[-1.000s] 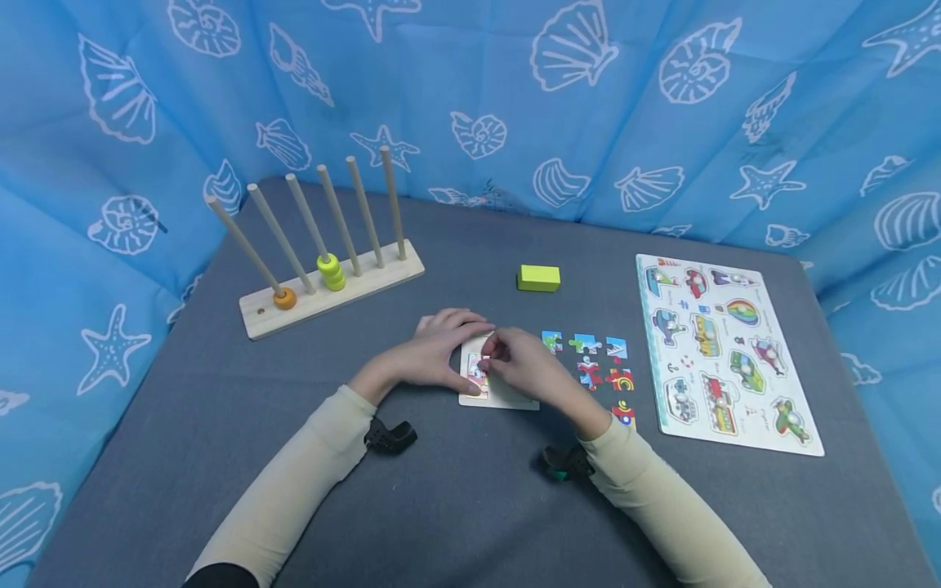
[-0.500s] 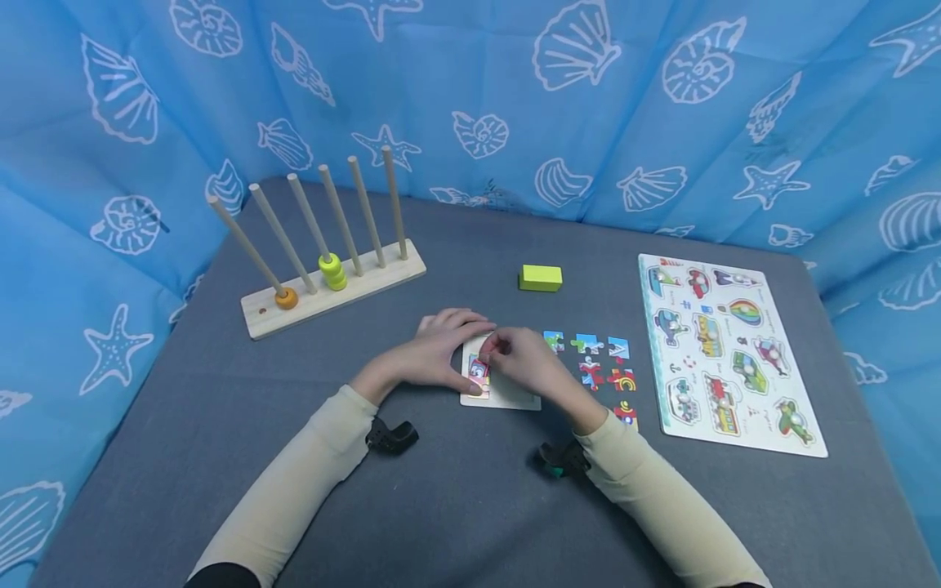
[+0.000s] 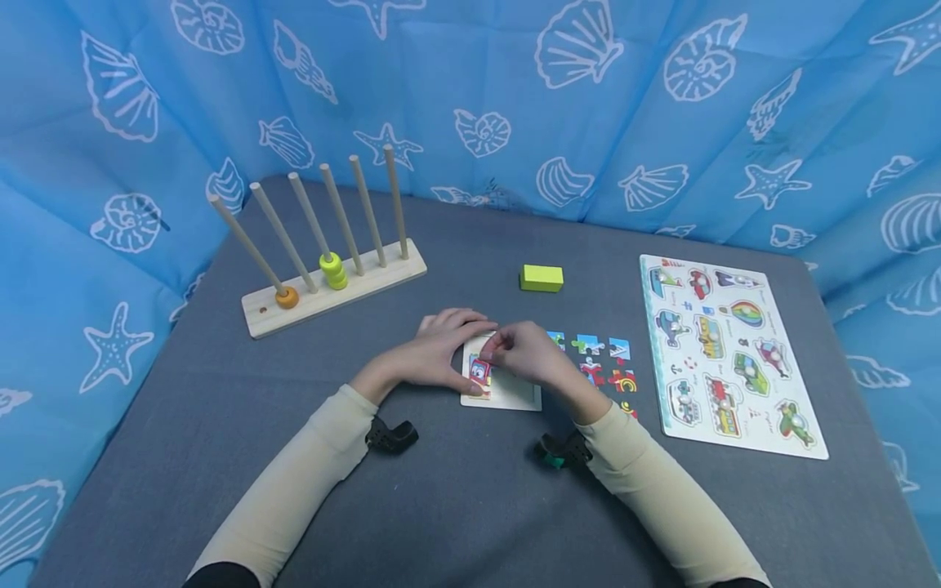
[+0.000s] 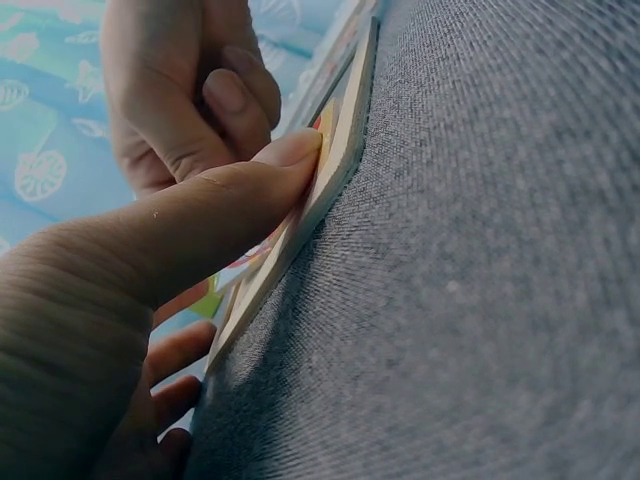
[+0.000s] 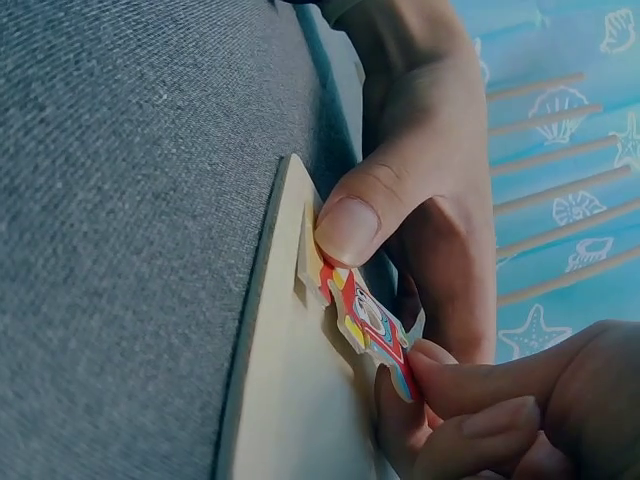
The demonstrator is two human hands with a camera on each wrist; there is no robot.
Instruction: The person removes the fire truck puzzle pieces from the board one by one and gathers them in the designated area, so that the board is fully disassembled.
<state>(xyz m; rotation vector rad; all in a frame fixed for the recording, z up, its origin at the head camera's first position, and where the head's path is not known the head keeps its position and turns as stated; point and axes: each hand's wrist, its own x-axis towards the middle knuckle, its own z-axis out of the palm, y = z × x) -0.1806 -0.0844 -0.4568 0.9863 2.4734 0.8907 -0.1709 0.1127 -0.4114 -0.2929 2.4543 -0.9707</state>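
Note:
A small pale puzzle board (image 3: 515, 396) lies on the grey table between the two hands. My left hand (image 3: 430, 353) spans its left side with straight, spread fingers. Its thumb (image 5: 350, 228) presses on a red and yellow puzzle piece at the board's corner. With thumb and forefinger, my right hand (image 3: 528, 353) pinches a jigsaw piece (image 5: 375, 318) with a printed eye. That piece slants up from the board and adjoins the one beneath my left thumb. In the left wrist view, my left hand (image 4: 170, 225) hides much of the board.
Several loose jigsaw pieces (image 3: 590, 371) lie right of the board. A yellow-green block (image 3: 541, 278) sits behind it. Farther right is a white vehicle puzzle board (image 3: 687, 420). At the back left stands a wooden peg stand (image 3: 334, 296) with orange and green beads.
The pinched piece has tipped so that more of its red printed face shows. My right hand has shifted only slightly; my left hand keeps its place on the board.

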